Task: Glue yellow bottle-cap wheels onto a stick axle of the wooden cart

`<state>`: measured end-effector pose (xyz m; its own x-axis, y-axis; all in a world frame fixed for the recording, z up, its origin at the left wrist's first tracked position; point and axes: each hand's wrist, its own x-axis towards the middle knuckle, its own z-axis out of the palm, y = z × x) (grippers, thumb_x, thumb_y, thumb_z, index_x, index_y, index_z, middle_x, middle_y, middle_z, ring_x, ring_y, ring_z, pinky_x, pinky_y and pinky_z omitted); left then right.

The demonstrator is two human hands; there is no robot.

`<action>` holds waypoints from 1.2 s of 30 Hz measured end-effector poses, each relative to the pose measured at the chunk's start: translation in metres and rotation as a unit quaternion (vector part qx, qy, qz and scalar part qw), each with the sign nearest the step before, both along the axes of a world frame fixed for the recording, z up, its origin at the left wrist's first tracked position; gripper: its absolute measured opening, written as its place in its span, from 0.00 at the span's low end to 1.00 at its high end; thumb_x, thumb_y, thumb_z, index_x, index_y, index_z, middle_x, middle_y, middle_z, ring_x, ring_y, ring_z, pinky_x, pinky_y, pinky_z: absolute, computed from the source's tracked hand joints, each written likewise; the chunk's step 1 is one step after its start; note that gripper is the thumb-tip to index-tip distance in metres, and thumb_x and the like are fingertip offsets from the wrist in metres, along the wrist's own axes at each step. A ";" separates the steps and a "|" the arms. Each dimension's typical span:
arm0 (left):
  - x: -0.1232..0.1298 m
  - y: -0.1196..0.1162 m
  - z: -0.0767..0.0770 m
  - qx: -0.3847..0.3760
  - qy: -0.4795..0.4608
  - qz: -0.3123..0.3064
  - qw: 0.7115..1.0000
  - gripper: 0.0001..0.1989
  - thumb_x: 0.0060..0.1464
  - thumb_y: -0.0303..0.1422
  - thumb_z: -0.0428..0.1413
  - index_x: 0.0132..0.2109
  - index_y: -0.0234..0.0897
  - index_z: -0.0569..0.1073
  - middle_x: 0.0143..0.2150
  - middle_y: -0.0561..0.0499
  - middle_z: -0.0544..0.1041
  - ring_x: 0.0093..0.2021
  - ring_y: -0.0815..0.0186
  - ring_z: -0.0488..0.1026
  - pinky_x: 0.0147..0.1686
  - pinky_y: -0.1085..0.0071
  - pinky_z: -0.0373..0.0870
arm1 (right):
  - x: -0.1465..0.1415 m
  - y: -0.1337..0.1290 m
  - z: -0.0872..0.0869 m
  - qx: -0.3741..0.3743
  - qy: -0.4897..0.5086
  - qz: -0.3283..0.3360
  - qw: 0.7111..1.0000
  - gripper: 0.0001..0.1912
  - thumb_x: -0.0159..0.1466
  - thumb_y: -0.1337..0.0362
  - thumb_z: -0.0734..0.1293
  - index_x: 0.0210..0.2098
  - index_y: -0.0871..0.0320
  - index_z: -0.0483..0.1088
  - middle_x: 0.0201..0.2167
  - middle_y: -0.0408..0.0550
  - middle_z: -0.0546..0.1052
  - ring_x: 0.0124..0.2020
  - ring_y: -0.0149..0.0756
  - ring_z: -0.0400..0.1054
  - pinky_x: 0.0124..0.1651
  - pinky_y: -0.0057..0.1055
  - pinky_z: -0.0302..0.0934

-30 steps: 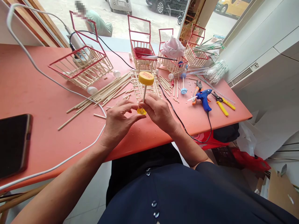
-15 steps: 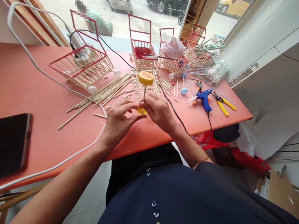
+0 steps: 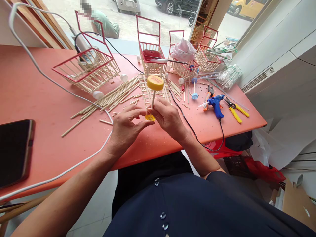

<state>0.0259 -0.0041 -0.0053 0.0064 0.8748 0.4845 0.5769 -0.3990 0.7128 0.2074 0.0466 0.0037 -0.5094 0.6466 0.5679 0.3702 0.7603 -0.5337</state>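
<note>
Above the front of the table, my right hand (image 3: 170, 117) pinches a short wooden stick (image 3: 153, 98) near its lower end. A yellow bottle cap (image 3: 155, 83) sits on the top of that stick. At the stick's bottom is a second yellow cap (image 3: 149, 117), its hollow side facing up, gripped by my left hand (image 3: 128, 126) between thumb and forefinger. The stick's lower end meets the inside of this cap; my fingers partly hide the joint. Just behind my hands lies a ladder-like frame of sticks (image 3: 146, 87) on the table.
Loose sticks (image 3: 116, 97) lie left of centre. Small stick carts (image 3: 86, 70) with red rims stand along the back. To the right are a blue glue gun (image 3: 215, 104), yellow-handled pliers (image 3: 235, 108) and a blue-capped axle (image 3: 194, 90). A phone (image 3: 14, 151) and white cable (image 3: 71, 169) are left.
The upper yellow cap has tipped very slightly to the right with the stick. Both hands keep the same hold and position.
</note>
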 end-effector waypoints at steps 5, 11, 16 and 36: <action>0.000 0.000 0.001 -0.009 0.000 0.001 1.000 0.07 0.60 0.40 0.68 0.43 0.45 0.84 0.38 0.52 0.80 0.37 0.65 0.74 0.38 0.69 0.73 | 0.000 0.001 0.000 -0.003 -0.008 -0.001 1.000 0.20 0.81 0.53 0.56 0.36 0.54 0.66 0.37 0.44 0.70 0.39 0.33 0.64 0.44 0.30 0.59; 0.001 0.000 -0.001 0.001 -0.013 -0.007 1.000 0.08 0.61 0.41 0.67 0.43 0.44 0.84 0.40 0.52 0.81 0.36 0.66 0.73 0.38 0.70 0.73 | 0.000 0.000 0.001 0.000 -0.005 0.001 1.000 0.20 0.81 0.52 0.55 0.37 0.54 0.67 0.38 0.46 0.73 0.40 0.34 0.66 0.45 0.30 0.60; 0.000 -0.001 -0.001 -0.006 -0.008 0.004 1.000 0.07 0.60 0.41 0.68 0.43 0.45 0.84 0.41 0.52 0.81 0.37 0.66 0.74 0.38 0.69 0.74 | 0.001 0.000 0.001 -0.012 -0.016 0.001 1.000 0.21 0.81 0.52 0.55 0.37 0.54 0.67 0.39 0.46 0.73 0.41 0.34 0.67 0.47 0.31 0.61; 0.002 0.000 -0.002 -0.004 -0.029 -0.003 1.000 0.07 0.59 0.39 0.69 0.42 0.43 0.84 0.41 0.52 0.83 0.36 0.66 0.75 0.39 0.69 0.74 | -0.001 0.000 0.000 -0.001 -0.005 0.005 1.000 0.20 0.81 0.53 0.55 0.36 0.54 0.66 0.38 0.45 0.72 0.40 0.34 0.66 0.45 0.31 0.60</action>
